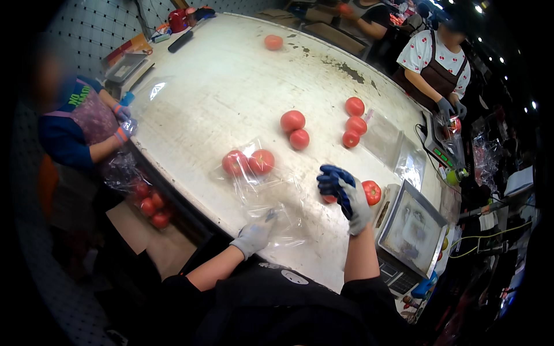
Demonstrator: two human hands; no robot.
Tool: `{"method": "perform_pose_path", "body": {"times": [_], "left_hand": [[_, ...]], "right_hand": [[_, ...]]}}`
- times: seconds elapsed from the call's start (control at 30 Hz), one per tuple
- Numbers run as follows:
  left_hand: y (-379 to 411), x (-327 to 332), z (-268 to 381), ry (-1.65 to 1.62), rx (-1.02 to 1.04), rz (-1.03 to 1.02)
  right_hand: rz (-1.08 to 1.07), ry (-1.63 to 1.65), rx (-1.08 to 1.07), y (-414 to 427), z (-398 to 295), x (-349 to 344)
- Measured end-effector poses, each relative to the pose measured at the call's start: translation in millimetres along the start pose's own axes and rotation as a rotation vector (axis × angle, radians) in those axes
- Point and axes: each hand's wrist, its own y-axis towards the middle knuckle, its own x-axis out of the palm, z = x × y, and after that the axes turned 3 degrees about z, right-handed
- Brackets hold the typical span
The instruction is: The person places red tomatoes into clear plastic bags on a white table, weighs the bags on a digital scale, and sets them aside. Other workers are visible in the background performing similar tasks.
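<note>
My gloved left hand (256, 233) grips the edge of a clear plastic bag (283, 194) lying on the white table (207, 95). Two tomatoes (261, 162) sit in the bag's far end. To the right, my right hand (346, 194), in a grey glove with dark blue on the palm side, is raised over a tomato (330, 198) that it partly covers; whether it touches the tomato cannot be told. Another tomato (371, 192) lies just right of that hand. Beyond the hands lie a pair of tomatoes (293, 121) and a short row of tomatoes (356, 126).
Flat clear bags (381, 134) lie at the right, near a scale with a metal tray (411, 229). A co-worker (86, 116) at the left holds a bag of tomatoes (151, 205) beside the table. Another person (437, 65) handles a bag on a scale at the far right.
</note>
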Motion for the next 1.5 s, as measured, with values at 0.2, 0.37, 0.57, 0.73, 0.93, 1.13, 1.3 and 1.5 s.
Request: {"method": "perform_pose_path", "body": {"times": [0.2,0.37,0.57,0.73,0.93,1.13,1.3,1.5], "left_hand": [[3.4,10.5,-14.3,-0.073,0.005,-0.007],[2.7,20.4,-19.3,-0.099,0.056,0.054],[2.2,-6.7,-5.1,-0.125,-0.029,-0.060],[3.2,-13.3,-5.4,-0.144,-0.069,-0.189],[1.3,-3.2,-8.3,-0.197,-0.073,-0.068],[4.7,18.1,-21.5,-0.140,0.027,0.096],[5.9,13.1,-18.7,-0.118,0.006,0.116],[4.4,2.7,-13.7,-0.127,-0.096,0.013]], "right_hand": [[0.404,-0.539,0.043,135.9,64.0,3.5],[0.300,-1.254,-0.120,213.6,33.5,74.9],[-0.109,-1.628,-0.061,274.6,82.2,136.2],[-0.052,-1.464,-0.186,288.2,88.4,145.4],[0.034,-1.274,-0.003,246.3,85.8,113.9],[0.545,-1.296,-0.495,83.4,67.8,12.2],[1.032,-1.455,0.182,-12.5,58.0,-101.6],[0.752,-0.883,0.104,-6.1,92.7,-141.0]]}}
